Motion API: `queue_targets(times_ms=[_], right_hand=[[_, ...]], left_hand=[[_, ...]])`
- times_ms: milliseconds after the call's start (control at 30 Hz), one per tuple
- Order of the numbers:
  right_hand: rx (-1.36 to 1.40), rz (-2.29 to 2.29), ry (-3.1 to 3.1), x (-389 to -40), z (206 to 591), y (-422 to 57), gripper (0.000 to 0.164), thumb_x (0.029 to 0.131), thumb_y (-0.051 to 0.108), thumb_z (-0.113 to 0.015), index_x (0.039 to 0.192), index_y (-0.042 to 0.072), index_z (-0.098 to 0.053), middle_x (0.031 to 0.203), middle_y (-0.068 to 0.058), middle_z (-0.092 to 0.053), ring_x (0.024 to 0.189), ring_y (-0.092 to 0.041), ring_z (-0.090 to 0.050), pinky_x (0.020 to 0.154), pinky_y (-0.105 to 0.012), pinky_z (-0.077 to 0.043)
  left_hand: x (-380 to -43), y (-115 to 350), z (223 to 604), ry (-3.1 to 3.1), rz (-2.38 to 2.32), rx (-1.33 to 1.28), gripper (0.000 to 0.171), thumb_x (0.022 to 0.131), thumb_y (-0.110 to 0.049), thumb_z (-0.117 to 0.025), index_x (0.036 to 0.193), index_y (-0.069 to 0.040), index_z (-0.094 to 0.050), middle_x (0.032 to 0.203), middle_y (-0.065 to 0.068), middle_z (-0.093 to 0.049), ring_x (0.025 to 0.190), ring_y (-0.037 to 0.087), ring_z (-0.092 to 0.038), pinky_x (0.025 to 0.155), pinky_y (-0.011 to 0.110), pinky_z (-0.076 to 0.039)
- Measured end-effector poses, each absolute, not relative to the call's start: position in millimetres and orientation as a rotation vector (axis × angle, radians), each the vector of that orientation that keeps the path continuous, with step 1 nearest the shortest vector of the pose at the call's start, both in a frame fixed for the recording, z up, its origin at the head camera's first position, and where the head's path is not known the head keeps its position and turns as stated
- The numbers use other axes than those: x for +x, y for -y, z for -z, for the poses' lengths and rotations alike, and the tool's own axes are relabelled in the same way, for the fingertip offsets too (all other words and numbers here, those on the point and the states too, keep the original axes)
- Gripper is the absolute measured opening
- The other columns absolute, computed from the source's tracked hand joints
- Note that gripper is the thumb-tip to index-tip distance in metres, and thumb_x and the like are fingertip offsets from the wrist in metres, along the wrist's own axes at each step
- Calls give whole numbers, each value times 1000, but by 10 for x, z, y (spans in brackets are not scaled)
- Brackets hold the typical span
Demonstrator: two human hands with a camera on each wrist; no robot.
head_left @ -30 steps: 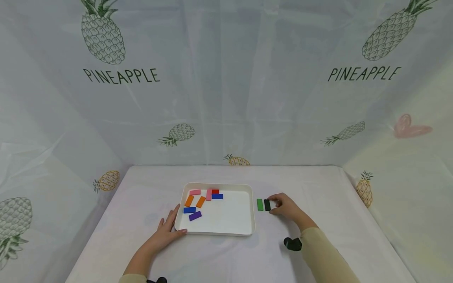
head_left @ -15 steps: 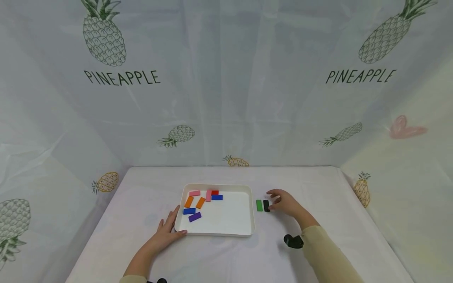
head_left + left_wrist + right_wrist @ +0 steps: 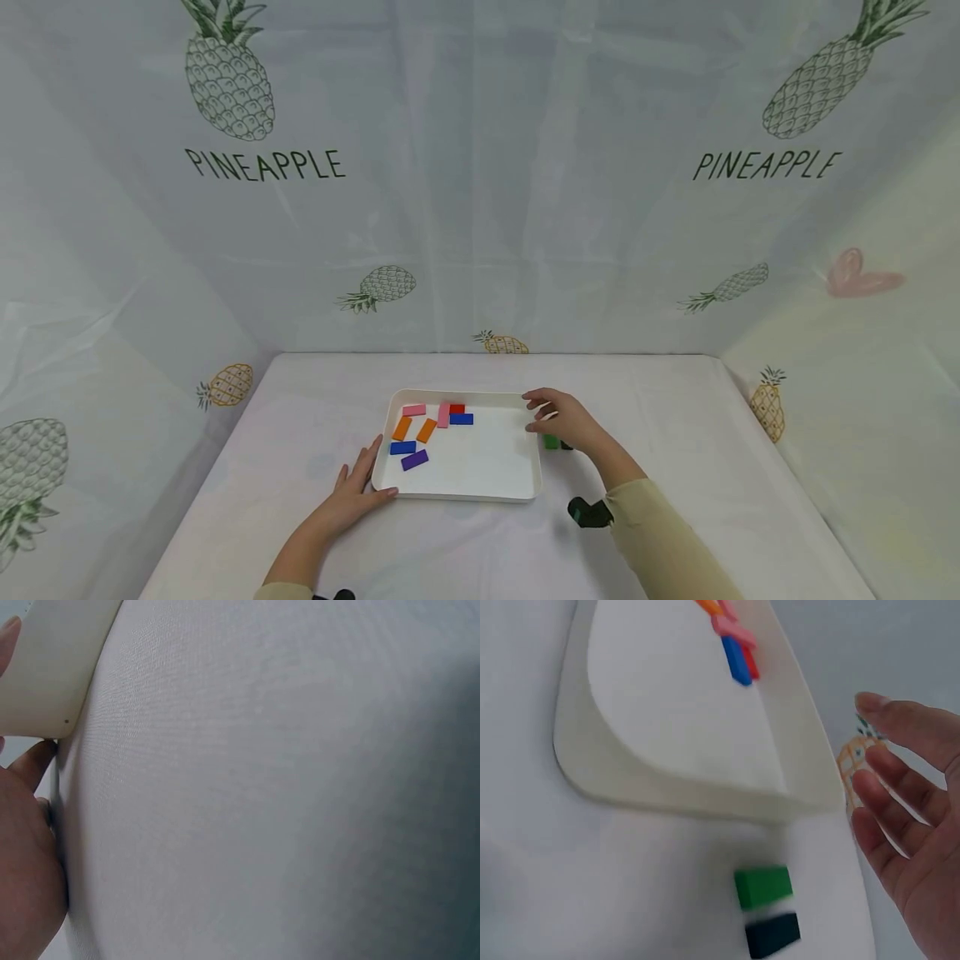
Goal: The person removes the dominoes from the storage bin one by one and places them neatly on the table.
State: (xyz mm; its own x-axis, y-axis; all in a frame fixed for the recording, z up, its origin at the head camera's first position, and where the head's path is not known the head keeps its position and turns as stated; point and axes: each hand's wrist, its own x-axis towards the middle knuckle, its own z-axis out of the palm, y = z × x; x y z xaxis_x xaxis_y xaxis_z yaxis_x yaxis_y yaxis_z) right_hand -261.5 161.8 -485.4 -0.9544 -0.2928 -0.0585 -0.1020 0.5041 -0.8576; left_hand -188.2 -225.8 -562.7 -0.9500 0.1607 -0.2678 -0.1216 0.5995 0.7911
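My left hand (image 3: 348,493) rests at the near left corner of a white tray (image 3: 480,471), fingers straight along its left side and thumb at the front rim. Over the tray's right rim hovers my right hand (image 3: 566,421), its fingers spread and nothing between them. Just outside that rim, a green block (image 3: 763,886) and a black block (image 3: 772,935) lie side by side on the table; the right hand partly hides both in the head view. Inside the tray are orange (image 3: 402,428), blue (image 3: 461,419), pink (image 3: 414,410), red (image 3: 457,409) and purple (image 3: 414,460) blocks.
A white cloth covers the table (image 3: 465,550). Pineapple-printed sheets (image 3: 480,208) hang behind it and at both sides. A dark wrist device (image 3: 590,512) sits by the right sleeve.
My right hand has left the black block and moved left to the tray's right rim. The black and green blocks stay on the table. The left hand has not moved.
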Motion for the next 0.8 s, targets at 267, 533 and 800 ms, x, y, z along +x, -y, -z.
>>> queue_targets(times_ms=[267,533,800], right_hand=[[-375,1465,-2499,-2587,4964,-1165,50,81,4,-78,127,2,-60,114,-18,-62,92,-21,-59,78,-33,-54],[-409,1489,-2458,-2615,5081,-830,48,81,5,-79,126,2,-61,111,-16,-64,91,-21,-58,77,-31,-55],[-330,1542,-2472,-2699,5236,-583,45,81,5,-79,124,3,-63,102,-9,-64,87,-18,-57,78,-28,-54]], left_hand=[[-1878,2254,5628,-2533,-1276,24,106,78,-46,-76,158,-19,-12,161,15,-13,147,36,6,112,55,17],[-1873,2246,5632,-2539,-1268,18,104,79,-46,-76,158,-19,-13,161,14,-15,148,35,5,113,55,15],[-1878,2250,5642,-2554,-1267,32,104,79,-45,-76,158,-18,-14,160,15,-16,147,36,3,112,56,16]])
